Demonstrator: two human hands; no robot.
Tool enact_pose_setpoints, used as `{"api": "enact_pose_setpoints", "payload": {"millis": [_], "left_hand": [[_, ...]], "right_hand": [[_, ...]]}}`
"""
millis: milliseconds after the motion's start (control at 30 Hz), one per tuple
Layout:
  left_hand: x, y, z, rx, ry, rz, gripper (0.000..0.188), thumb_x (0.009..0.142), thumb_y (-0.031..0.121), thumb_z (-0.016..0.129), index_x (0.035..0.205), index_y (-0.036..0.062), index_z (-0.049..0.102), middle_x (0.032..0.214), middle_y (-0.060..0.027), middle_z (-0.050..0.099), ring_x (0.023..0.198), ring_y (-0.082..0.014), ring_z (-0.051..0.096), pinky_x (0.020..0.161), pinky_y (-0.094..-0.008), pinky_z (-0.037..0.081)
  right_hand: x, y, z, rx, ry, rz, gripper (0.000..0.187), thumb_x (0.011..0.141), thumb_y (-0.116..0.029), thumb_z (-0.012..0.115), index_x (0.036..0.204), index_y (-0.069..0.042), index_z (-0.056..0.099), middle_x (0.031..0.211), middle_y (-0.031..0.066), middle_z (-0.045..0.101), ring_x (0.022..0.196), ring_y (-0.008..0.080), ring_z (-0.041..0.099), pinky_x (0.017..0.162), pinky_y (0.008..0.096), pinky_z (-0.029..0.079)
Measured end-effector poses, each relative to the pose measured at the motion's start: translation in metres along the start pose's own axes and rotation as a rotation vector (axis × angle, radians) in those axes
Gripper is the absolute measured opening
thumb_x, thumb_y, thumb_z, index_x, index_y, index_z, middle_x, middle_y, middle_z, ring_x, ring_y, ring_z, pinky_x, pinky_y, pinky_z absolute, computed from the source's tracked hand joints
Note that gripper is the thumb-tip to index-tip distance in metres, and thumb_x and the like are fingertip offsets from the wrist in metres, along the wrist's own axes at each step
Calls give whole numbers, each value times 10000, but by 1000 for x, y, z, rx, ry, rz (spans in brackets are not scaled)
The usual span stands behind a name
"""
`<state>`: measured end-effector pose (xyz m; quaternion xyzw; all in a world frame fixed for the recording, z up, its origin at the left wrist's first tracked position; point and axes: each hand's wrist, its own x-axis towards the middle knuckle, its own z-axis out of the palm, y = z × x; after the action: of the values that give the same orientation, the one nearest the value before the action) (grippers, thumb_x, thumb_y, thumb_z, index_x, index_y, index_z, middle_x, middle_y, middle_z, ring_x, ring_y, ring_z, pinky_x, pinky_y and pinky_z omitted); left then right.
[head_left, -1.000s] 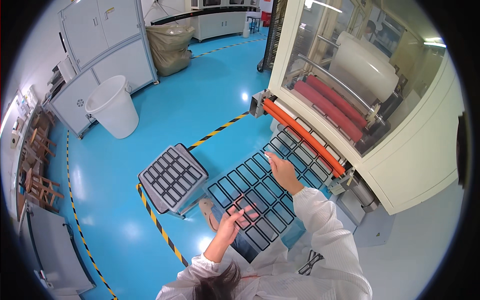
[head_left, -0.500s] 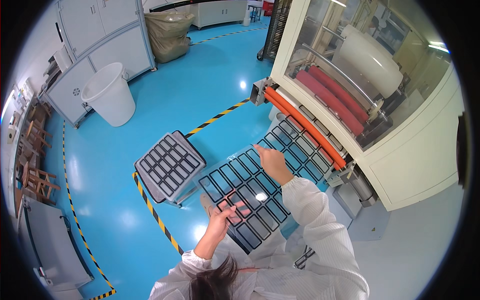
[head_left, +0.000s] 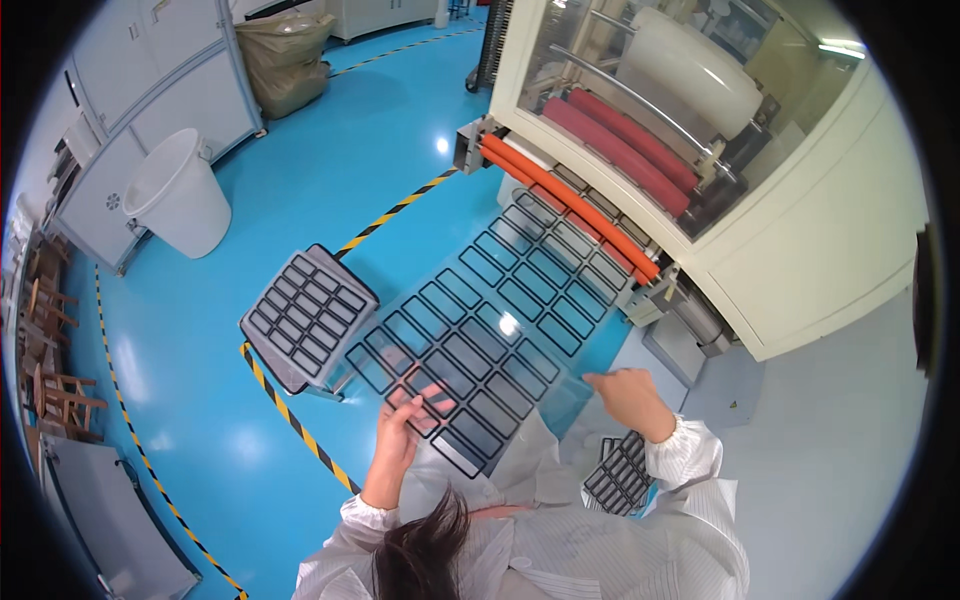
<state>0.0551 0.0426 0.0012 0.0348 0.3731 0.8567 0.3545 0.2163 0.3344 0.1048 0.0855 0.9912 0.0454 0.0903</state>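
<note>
A clear film sheet (head_left: 478, 345) printed with rows of black rectangular frames stretches from the machine's orange rollers (head_left: 572, 208) toward my body. My left hand (head_left: 402, 425) grips its near left part, thumb on top and fingers showing through from beneath. A plain clear band crosses the film between two groups of frames; whether it is parted there I cannot tell. My right hand (head_left: 635, 402) is just off the film's right edge, fingers closed and pointing left toward that band. Anything small in those fingers is too hard to make out.
A stack of framed sheets (head_left: 312, 310) rests on a small stand at left. Another framed stack (head_left: 620, 478) lies beside my right forearm. The cream machine (head_left: 800, 260) fills the right side. A white bin (head_left: 180, 195) and a large bag (head_left: 283, 65) stand farther back.
My right hand has moved from the film's left edge across to its right edge, along the clear band. My left hand still holds the near part. The view has shifted, revealing the stack at right.
</note>
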Motion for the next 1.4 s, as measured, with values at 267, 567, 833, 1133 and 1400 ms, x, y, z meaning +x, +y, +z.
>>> {"api": "enact_pose_setpoints", "payload": {"millis": [267, 567, 833, 1133, 1400], "left_hand": [[-16, 16, -68, -28, 132, 63, 475, 849, 98, 492, 1316, 69, 412, 1093, -195, 610, 912, -388, 638, 701, -471, 543], [-15, 23, -83, 20, 233, 72, 577, 839, 165, 503, 1390, 117, 340, 1162, -132, 603, 904, -248, 658, 699, -307, 530], [73, -38, 23, -96, -3, -45, 406, 955, 271, 487, 1317, 113, 393, 1204, -164, 576, 993, -305, 632, 776, -404, 529], [101, -47, 77, -120, -78, -72, 437, 921, 284, 568, 1232, -5, 467, 1175, -125, 591, 1026, -247, 611, 894, -365, 502], [88, -39, 73, -136, -42, -24, 395, 883, 111, 570, 1252, 20, 461, 1149, -133, 599, 994, -250, 622, 857, -363, 516]], "right_hand": [[-7, 53, 68, 1272, -201, 201, 231, 916, -218, 551, 1047, -58, 653, 809, 60, 662, 658, 159, 607, 605, 277, 477], [11, 32, 64, 1721, 40, 220, 273, 935, -228, 532, 1072, -9, 621, 900, 33, 621, 736, 109, 579, 677, 233, 454], [-2, 19, 32, 1714, -14, 109, 269, 911, -203, 561, 1071, 0, 634, 853, 20, 622, 742, 107, 578, 691, 245, 456], [-5, 12, 13, 1604, -77, 85, 216, 919, -145, 543, 1040, 10, 633, 817, 20, 620, 698, 87, 561, 658, 224, 463], [77, 28, 4, 970, 516, 227, 191, 915, -102, 521, 1084, -56, 600, 727, 87, 641, 606, 177, 598, 563, 284, 472]]}}
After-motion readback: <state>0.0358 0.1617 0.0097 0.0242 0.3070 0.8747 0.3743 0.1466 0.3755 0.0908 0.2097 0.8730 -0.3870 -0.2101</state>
